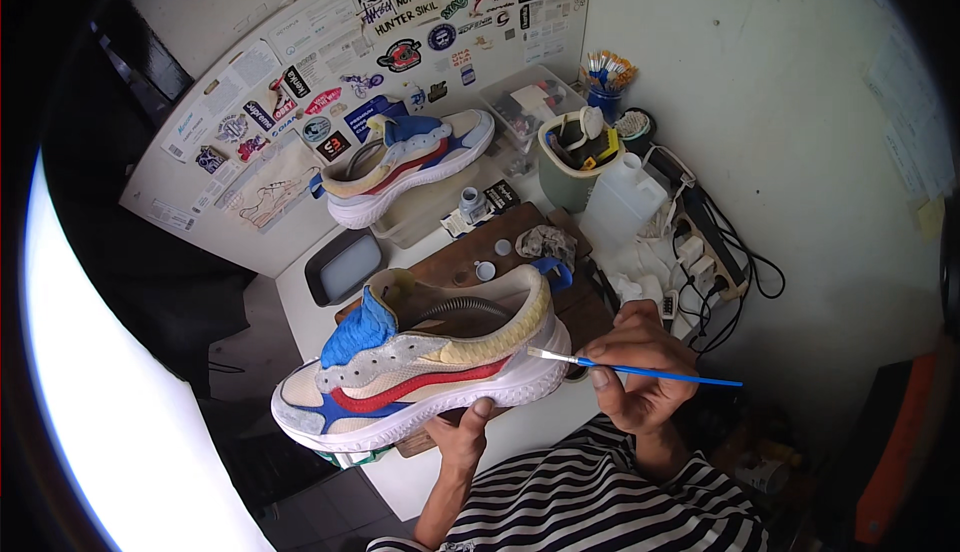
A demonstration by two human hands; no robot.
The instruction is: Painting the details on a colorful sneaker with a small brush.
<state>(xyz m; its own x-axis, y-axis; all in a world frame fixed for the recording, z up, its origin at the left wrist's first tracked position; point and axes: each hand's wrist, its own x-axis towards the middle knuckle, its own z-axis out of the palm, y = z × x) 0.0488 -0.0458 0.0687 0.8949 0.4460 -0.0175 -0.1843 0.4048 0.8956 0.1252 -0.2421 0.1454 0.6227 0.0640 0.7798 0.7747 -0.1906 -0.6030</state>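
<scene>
A sneaker [430, 377] in cream, grey, red and blue with a white sole is held up over the table, its toe pointing left. My left hand [461, 439] grips it from below, thumb against the sole and the other fingers hidden underneath. Pinched in my right hand [640, 367] is a thin blue paintbrush [650, 371]. Its pale bristle tip meets or nearly meets the grey heel panel. The matching sneaker [405, 162] rests on a clear plastic box at the back. A spring-like coil shows inside each shoe.
Behind the held sneaker, a brown wooden board [450, 267] carries small paint caps [485, 271] and a crumpled cloth [547, 244]. An open paint jar [472, 204], a dark tray [343, 264], a green bin [566, 177], a white jug [625, 197] and a power strip [712, 242] stand around.
</scene>
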